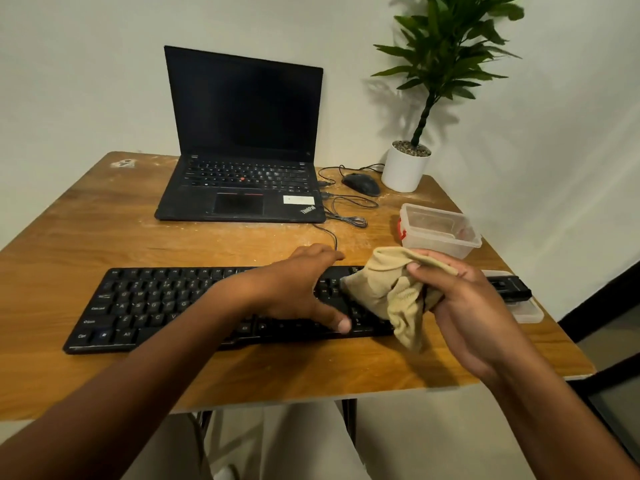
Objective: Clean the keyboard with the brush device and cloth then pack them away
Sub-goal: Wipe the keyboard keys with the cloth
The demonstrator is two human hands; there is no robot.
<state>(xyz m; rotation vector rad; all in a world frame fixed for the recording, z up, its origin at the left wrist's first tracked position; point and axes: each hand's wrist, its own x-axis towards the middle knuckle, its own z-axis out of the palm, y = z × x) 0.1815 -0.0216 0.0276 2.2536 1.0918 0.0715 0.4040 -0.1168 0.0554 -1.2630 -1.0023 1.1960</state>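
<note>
Cloth-wiping step: left hand (298, 289) lies spread, steadying the black plastic keyboard (156, 306); right hand (464, 306) grips a bunched beige cloth (384, 289) above its right end, next to press onto the keys

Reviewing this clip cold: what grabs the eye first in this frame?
The beige cloth, bunched in the right hand above the right end of the black keyboard, stands out first. The left hand lies spread across the keys. Behind them sits an open laptop with a dark screen.
</note>
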